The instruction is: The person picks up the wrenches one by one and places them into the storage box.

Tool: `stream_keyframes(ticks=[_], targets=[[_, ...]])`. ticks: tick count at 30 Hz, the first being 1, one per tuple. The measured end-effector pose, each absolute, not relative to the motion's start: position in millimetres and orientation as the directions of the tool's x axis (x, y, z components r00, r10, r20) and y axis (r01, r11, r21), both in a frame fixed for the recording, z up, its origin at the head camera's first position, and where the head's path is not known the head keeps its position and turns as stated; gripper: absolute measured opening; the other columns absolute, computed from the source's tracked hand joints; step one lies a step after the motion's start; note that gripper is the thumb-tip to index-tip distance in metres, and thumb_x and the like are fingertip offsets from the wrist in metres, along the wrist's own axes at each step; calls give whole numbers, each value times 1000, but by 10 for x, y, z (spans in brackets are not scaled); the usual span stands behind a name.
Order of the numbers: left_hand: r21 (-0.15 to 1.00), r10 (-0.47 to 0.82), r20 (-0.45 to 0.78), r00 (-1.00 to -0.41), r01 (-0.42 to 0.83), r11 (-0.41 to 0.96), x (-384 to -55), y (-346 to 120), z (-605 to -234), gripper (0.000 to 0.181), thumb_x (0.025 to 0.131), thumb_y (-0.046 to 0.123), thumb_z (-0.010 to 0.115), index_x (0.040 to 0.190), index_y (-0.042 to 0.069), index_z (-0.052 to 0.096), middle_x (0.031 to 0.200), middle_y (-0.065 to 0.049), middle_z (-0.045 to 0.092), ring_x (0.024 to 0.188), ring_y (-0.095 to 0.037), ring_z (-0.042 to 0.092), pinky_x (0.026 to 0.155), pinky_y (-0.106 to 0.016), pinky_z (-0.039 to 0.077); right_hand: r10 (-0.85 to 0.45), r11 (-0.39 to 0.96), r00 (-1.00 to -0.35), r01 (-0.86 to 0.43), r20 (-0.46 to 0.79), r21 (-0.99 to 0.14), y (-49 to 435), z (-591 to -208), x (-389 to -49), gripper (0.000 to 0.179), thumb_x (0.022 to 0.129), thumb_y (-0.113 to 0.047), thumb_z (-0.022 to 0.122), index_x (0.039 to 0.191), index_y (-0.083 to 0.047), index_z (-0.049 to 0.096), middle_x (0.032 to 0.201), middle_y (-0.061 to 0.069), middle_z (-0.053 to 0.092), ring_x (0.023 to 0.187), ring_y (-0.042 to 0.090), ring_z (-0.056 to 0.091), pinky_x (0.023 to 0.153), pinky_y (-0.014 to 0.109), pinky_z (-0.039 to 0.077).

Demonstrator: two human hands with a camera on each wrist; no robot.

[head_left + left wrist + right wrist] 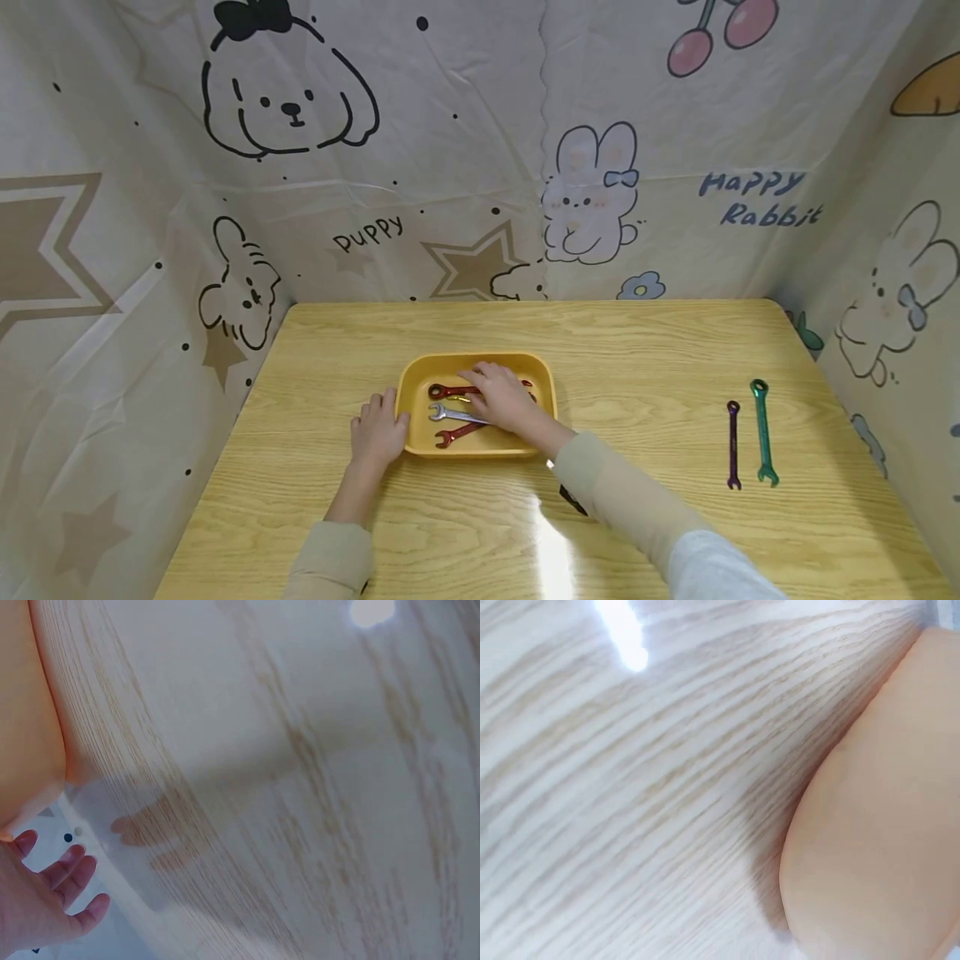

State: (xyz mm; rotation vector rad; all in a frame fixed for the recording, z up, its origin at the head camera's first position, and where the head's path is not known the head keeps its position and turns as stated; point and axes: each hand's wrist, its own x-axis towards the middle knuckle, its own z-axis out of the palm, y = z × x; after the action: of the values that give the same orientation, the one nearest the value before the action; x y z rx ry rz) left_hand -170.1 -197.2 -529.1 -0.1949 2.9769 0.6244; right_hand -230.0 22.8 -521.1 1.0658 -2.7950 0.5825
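A yellow plastic tray [420, 451] holds several combination wrenches: a red ratchet-ended one [442, 391], a silver one [442, 412], another red one [447, 437] and a gold one [459, 398]. My left hand [378, 429] rests against the tray's left end, fingers extended along the outside. In the left wrist view that hand [45, 907] shows loosely spread fingers beside the tray wall [30, 712]. Inside the tray, my right hand [504, 398] reaches over the wrenches, fingertips beyond the upper red wrench and thumb nearer; I cannot tell whether it grips one. Right wrist view shows only the tray's outer wall [877, 817].
On the wooden table [637, 367], a purple wrench [733, 446] and a longer green wrench [762, 433] lie side by side at the right. Cartoon-printed cloth [450, 167] hangs behind and on both sides. A small black object [573, 500] shows beneath the right forearm.
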Motion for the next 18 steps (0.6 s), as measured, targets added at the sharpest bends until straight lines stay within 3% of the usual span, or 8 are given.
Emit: stream_keyframes(ticks=[8,18], targets=[[393,-104,-109,-989,-139,909,-1709,-1973,-5296,44,91,28,39,130,9,36,123,-20,43,109,-37,41,86,-55,31,-576,678,-761,-648,297,-346,371,-5128,-2256,40,86,-19,62,125,-10,54,116,13,56,107,30,53,93,45,38],[388,-102,-100,-990,-134,912,-1703,-1968,-5289,43,91,27,40,130,9,36,122,-20,43,108,-37,42,85,-55,31,-516,702,-755,-643,404,-306,647,-5081,-2282,40,84,-16,64,123,-9,55,115,15,56,108,32,52,94,48,37]])
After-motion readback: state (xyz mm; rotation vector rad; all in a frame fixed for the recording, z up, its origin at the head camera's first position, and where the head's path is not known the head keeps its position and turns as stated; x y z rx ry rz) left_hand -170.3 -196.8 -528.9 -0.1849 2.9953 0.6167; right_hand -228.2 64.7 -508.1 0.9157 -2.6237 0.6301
